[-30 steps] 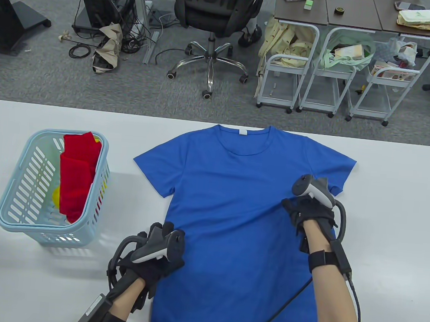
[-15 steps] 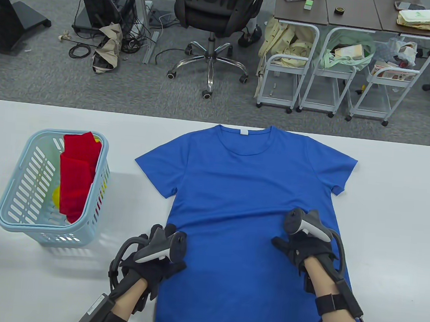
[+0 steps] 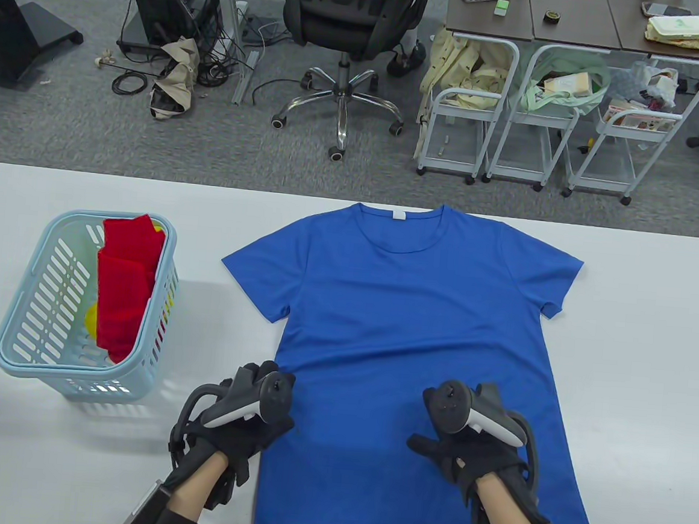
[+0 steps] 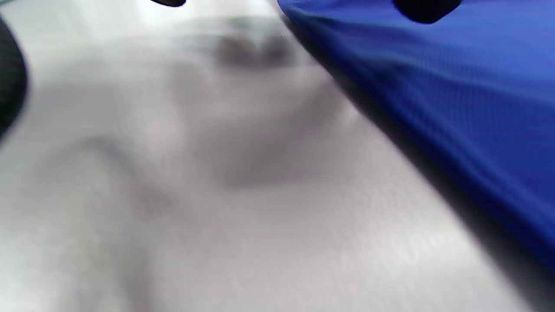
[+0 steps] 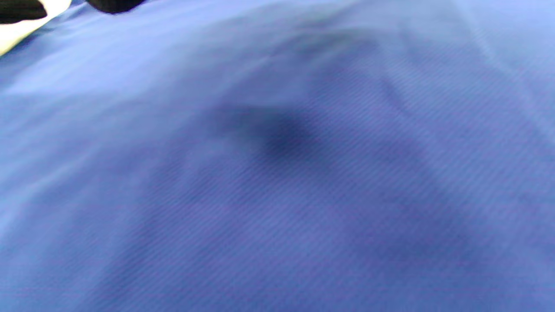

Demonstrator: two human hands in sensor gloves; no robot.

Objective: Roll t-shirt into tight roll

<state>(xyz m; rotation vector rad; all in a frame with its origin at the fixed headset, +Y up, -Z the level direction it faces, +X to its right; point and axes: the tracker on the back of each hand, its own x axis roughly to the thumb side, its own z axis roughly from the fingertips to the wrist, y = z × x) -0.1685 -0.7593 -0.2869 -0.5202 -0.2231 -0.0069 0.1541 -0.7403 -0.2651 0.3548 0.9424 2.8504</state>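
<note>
The plain blue short-sleeved cotton t-shirt (image 3: 416, 340) lies spread flat, front up, on the white table (image 3: 649, 370), its neckline at the far edge and its hem toward me; nothing of it is rolled yet. My black-gloved left hand (image 3: 239, 429) sits at the shirt's left side seam, partly on cloth and partly on bare table. In the left wrist view the blue edge (image 4: 433, 86) runs just right of that hand, with a dark fingertip (image 4: 427, 8) showing at the top over the cloth. The grey tracker hides most of this hand's fingers, so I cannot tell how they lie. My black-gloved right hand (image 3: 467, 459) rests on the lower body of the shirt, inside its right edge, thumb spread out to the left; its other fingers are under the tracker, and I cannot tell if they are flat or curled. The right wrist view is nothing but blurred blue fabric (image 5: 303, 173) under that hand.

Out past my left hand, well apart from it, stands a pale blue slotted plastic basket (image 3: 37, 310) holding red folded cloth (image 3: 124, 280) with something yellow (image 3: 92, 316) beneath it.
</note>
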